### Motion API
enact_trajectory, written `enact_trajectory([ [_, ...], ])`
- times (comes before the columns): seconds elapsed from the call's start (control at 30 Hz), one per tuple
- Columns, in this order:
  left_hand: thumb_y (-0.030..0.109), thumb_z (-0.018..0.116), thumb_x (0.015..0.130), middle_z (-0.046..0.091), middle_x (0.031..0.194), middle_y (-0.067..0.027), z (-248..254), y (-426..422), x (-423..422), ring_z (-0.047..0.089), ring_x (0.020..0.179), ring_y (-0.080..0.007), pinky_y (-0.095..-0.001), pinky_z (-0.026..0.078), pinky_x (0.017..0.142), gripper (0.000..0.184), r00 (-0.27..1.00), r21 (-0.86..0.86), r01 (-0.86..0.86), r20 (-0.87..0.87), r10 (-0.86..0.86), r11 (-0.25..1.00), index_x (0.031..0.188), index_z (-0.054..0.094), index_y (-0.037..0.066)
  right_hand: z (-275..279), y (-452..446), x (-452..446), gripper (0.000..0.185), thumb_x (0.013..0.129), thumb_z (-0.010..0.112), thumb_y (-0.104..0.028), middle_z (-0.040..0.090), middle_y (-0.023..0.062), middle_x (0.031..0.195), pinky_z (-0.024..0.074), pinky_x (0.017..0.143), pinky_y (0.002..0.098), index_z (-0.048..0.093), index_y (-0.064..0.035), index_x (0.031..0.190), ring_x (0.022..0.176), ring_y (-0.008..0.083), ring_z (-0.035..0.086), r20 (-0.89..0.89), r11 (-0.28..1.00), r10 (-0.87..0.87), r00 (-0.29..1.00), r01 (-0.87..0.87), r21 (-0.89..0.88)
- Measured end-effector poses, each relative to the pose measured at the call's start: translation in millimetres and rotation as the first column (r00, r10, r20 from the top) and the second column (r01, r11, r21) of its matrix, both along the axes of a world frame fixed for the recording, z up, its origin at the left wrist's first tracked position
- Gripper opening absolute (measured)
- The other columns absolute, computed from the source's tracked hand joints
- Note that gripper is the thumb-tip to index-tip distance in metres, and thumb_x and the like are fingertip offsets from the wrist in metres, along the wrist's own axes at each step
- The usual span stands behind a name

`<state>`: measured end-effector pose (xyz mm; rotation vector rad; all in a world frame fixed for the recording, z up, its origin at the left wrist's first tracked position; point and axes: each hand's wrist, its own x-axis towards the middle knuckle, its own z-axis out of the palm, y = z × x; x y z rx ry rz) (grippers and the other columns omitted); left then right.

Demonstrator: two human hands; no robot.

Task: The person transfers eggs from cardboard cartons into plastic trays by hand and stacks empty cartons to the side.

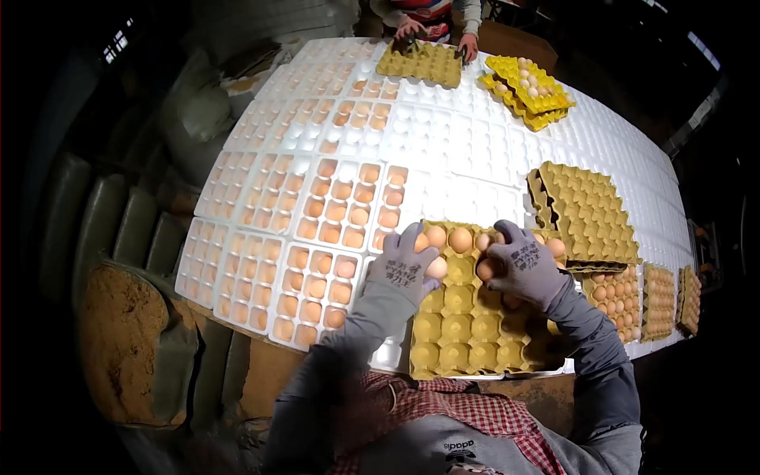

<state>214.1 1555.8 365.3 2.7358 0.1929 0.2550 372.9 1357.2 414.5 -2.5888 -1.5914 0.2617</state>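
Note:
A yellowish egg tray (455,326) lies before me, its lower cups bare and several brown eggs (460,240) along its far rows. My left hand (405,265), in a grey glove, is closed round an egg (436,268) at the tray's far left. At the tray's right side my gloved right hand (522,261) curls its fingers round an egg (485,271); other eggs lie close by. White foam trays (317,289) with eggs in their square cells stand left of my left hand.
Stacked pulp trays (590,210) stand at the right, above egg-filled trays (613,305). Yellow trays (532,91) with eggs lie farther back. Across the table, a co-worker's gloved hands (467,47) are at another pulp tray (419,63). Padded rolls (99,229) are left of the table.

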Motion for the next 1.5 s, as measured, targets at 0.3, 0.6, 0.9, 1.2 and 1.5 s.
enact_trajectory([
  [0.3, 0.025, 0.072, 0.085, 0.041, 0.138, -0.0238, -62.7, 96.6, 60.1, 0.046, 0.123, -0.0395, -0.0448, 0.043, 0.101, 0.050, 0.987, -0.286, -0.098, 0.095, 0.130, 0.953, 0.130, 0.057, 0.012, -34.3, 112.3, 87.0, 0.044, 0.075, 0.075, -0.039, 0.049, 0.0142, 0.128, 0.0508, 0.087, 0.0426, 0.067, -0.0145, 0.111, 0.103, 0.0335, 0.060, -0.295, 0.996, -0.084, 0.952, 0.084, -0.012],
  [0.6, 0.021, 0.062, 0.089, 0.054, 0.117, -0.0221, -103.1, 93.7, 117.1, 0.056, 0.104, -0.0389, -0.0452, 0.048, 0.089, 0.043, 0.960, -0.366, -0.054, 0.237, 0.149, 0.929, 0.128, 0.053, 0.006, -123.6, 146.8, 118.2, 0.044, 0.090, 0.060, -0.034, 0.061, 0.0129, 0.112, 0.0528, 0.086, 0.0405, 0.056, -0.0196, 0.131, 0.102, 0.0310, 0.063, -0.150, 0.994, -0.068, 0.986, 0.054, -0.094],
  [0.9, 0.024, 0.053, 0.095, 0.049, 0.142, -0.0191, -170.2, 109.2, 223.9, 0.042, 0.134, -0.0381, -0.0452, 0.028, 0.114, 0.039, 0.992, -0.298, -0.044, 0.097, 0.076, 0.954, 0.129, 0.058, 0.006, -155.6, 150.5, 151.5, 0.035, 0.095, 0.051, -0.024, 0.059, 0.0150, 0.120, 0.0415, 0.104, 0.0431, 0.058, -0.0061, 0.124, 0.116, 0.0356, 0.053, -0.159, 0.973, -0.017, 0.987, 0.053, 0.224],
  [1.2, 0.028, 0.069, 0.089, 0.046, 0.143, -0.0211, -15.0, 43.5, 57.4, 0.043, 0.136, -0.0351, -0.0485, 0.033, 0.114, 0.064, 0.921, 0.001, 0.389, 0.023, -0.389, 0.921, 0.140, 0.044, -0.001, -50.3, 49.3, 18.7, 0.078, 0.079, 0.075, -0.039, 0.054, 0.0119, 0.132, 0.0242, 0.116, 0.0529, 0.043, -0.0106, 0.145, 0.129, 0.0312, 0.046, -0.091, 0.978, 0.161, 0.983, -0.147, 0.149],
  [1.5, 0.014, 0.056, 0.090, 0.055, 0.108, -0.0098, -8.7, 40.3, 73.7, 0.058, 0.107, -0.0188, -0.0359, 0.051, 0.094, 0.029, 0.981, -0.968, 0.154, 0.173, 0.083, 0.200, 0.116, 0.050, 0.002, 7.2, -40.1, 69.4, 0.061, 0.083, 0.067, -0.021, 0.059, 0.0115, 0.107, 0.0490, 0.090, 0.0373, 0.048, -0.0129, 0.140, 0.095, 0.0259, 0.061, -0.444, 0.940, -0.194, 0.875, 0.295, 0.172],
])
